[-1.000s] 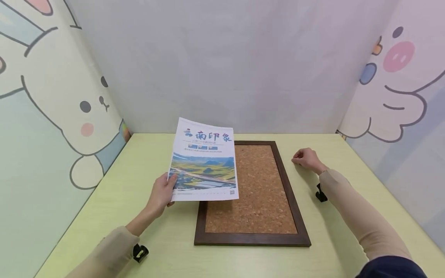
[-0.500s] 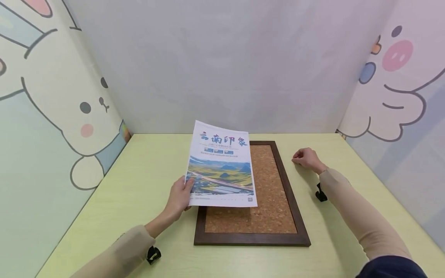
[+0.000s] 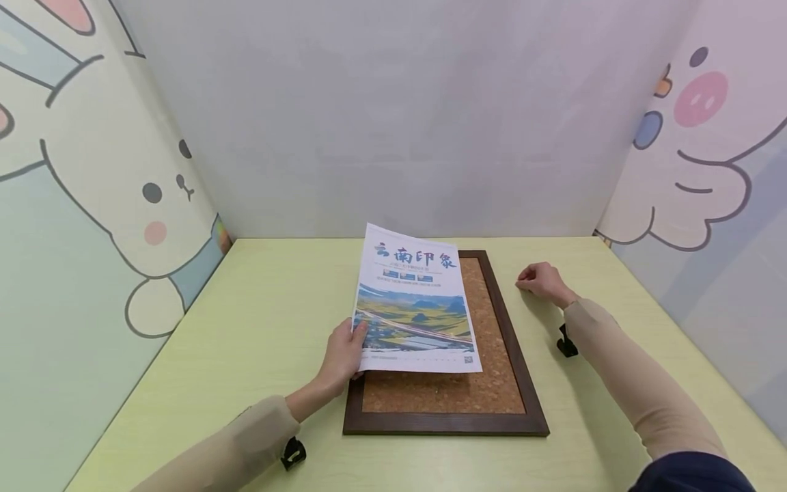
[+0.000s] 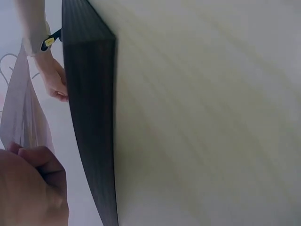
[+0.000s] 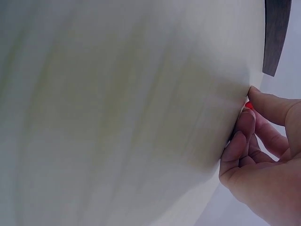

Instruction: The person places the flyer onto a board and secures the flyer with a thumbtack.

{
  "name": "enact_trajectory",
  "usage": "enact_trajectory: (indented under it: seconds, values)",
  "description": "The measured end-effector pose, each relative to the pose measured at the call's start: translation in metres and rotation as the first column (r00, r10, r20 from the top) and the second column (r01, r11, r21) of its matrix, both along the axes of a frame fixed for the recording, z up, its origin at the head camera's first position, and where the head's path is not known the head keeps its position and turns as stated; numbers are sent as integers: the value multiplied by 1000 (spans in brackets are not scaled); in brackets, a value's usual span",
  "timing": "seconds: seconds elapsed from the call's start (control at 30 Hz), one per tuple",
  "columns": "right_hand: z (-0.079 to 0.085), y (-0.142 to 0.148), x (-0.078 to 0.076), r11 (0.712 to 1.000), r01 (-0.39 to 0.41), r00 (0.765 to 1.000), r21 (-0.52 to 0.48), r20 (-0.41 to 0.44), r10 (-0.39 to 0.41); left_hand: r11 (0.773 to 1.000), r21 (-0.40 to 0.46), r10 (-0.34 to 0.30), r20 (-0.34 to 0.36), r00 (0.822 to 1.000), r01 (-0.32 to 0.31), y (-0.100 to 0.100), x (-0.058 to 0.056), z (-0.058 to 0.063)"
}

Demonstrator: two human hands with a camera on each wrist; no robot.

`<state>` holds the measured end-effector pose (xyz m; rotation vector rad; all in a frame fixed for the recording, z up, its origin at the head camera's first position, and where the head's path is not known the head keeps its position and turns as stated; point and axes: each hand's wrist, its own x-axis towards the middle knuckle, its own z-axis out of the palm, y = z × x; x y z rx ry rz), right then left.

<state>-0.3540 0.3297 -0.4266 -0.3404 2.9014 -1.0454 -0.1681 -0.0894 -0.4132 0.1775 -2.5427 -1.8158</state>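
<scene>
A printed poster (image 3: 413,311) with large Chinese characters and a landscape picture is pinched by my left hand (image 3: 341,352) at its lower left edge. It is held tilted above a cork board (image 3: 443,396) and covers much of the cork. In the left wrist view, the poster (image 4: 21,115) appears nearly edge-on beyond the curled fingers. My right hand (image 3: 544,281) rests on the table just right of the board, fingers bent. Between its thumb and fingers a small red object (image 5: 249,105) shows in the right wrist view; most of it is hidden.
The board's dark brown wooden frame (image 3: 445,424) lies flat on the pale yellow-green table (image 3: 258,301). Cartoon-printed panels (image 3: 150,171) stand left and right, and a plain grey-white panel (image 3: 406,123) closes the back. Each wrist wears a black strap mount (image 3: 294,453).
My left hand has carried the poster to the right and slightly nearer, so it now covers more of the board. The right hand has stayed in place.
</scene>
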Motion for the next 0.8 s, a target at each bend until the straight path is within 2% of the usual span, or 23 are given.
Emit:
enact_trajectory:
  seconds: [0.13,0.33,0.5,0.8]
  values:
    - [-2,-1,-1,999,39,999,32,19,-39,1000,22,-14,31,999,14,9,0,-3]
    - [1,-6,2,996,53,998,66,27,-55,998,47,-48,64,997,45,18,4,-4]
    - [2,-6,2,996,58,998,63,30,-60,997,50,-65,78,995,61,25,6,-6]
    - [1,-6,2,994,98,994,57,47,-101,987,124,-117,122,986,102,33,8,-8]
